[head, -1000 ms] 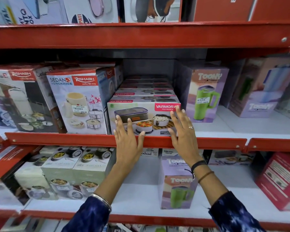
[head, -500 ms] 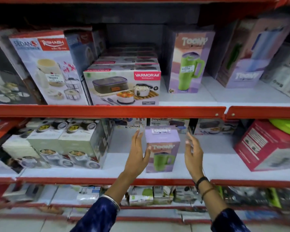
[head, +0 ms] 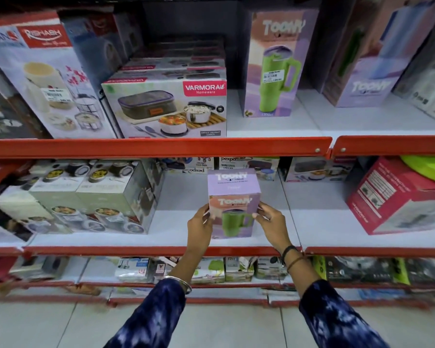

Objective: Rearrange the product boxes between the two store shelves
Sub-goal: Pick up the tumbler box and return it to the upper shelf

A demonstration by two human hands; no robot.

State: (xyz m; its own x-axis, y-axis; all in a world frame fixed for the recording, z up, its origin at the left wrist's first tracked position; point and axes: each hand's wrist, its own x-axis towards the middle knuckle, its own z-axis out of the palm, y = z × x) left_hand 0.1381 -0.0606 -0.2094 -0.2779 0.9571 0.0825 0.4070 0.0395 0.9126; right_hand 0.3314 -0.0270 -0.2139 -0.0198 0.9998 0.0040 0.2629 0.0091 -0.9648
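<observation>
Left hand: the left hand [head: 202,226] presses its fingers and thumb against the left side of the small lilac tumbler box [head: 232,204], gripping it.
Right hand: the right hand [head: 271,224] clasps the right side of the same box, fingertips on its front right edge.
Held box: one small lilac Toony box with a green mug printed on its front; it stands upright on the lower shelf [head: 319,222], near that shelf's front edge, between the two hands.
Upper shelf: the upper shelf [head: 274,126] has a red front rail and carries boxes side by side.
Tall Toony boxes, upper shelf: two can be counted; the tall lilac tumbler box [head: 274,69] with a green handled tumbler stands upright just right of centre, and a second tall Toony box [head: 367,61] with a blue tumbler stands well to its right, tilted in this wide view.
Varmora boxes: one Varmora lunch box [head: 166,109] faces front on the upper shelf, with more of the same kind stacked on and behind it; their number cannot be told.
Rishabh box: one Rishabh lunch-pack box [head: 43,79] stands at the left of the Varmora stack.
Lower shelf, left: a block of pale green lunch-set boxes [head: 91,199], at least two across.
Lower shelf, right: one red box [head: 392,197].
Wrists: one bangle [head: 180,282] on the left; two bands on the right.
</observation>
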